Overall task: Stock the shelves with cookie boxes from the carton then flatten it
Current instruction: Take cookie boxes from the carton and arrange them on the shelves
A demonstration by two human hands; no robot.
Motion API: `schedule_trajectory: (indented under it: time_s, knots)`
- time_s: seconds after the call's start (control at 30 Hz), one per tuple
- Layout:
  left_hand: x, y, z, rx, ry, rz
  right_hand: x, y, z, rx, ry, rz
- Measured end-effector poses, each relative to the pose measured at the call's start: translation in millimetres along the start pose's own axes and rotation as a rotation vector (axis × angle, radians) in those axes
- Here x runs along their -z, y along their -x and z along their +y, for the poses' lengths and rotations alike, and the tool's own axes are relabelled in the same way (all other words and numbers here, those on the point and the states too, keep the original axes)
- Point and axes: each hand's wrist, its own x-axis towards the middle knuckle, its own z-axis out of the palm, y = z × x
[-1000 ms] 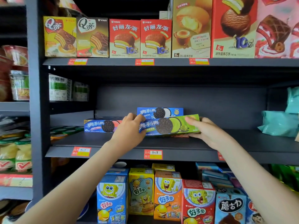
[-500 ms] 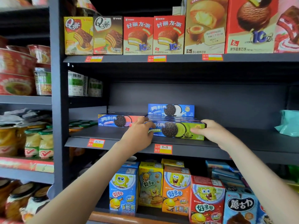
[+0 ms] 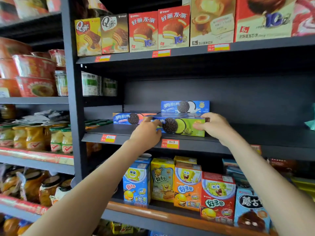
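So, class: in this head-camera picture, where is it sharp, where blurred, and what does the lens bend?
Head view: sharpest at the green cookie box between the left hand and right hand; top-right pie boxes and left noodle bowls are smeared; shelf edges tilt and bow; the middle shelf's back is shadowed.

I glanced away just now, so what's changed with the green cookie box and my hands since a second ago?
The green cookie box came down from a raised tilt and now sits level on the shelf. The left hand and right hand still hold its ends; nothing was let go. The blue boxes behind it stayed put.
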Motion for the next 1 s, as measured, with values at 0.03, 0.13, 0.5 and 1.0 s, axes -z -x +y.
schedule_trajectory:
  time_s: [0.03,0.13,0.5,1.0]
  knots:
    - [1.8,1.7,0.5,0.006,-0.004,0.024,-1.5,1.1,-1.1,0.006,-0.004,0.003]
    - [8.4,8.3,0.3,0.002,-0.032,0.083,-4.6,4.9,-5.8,-0.005,-0.031,-0.005]
    - [30.0,4.4,-54.1,-0.006,-0.083,0.091,-60.3,-17.3,-58.8,0.033,-0.072,0.095]
    - [22.9,-115.3,-153.4,-0.003,-0.048,-0.079,-173.5,-118.6,-125.0,-0.044,0.378,0.2]
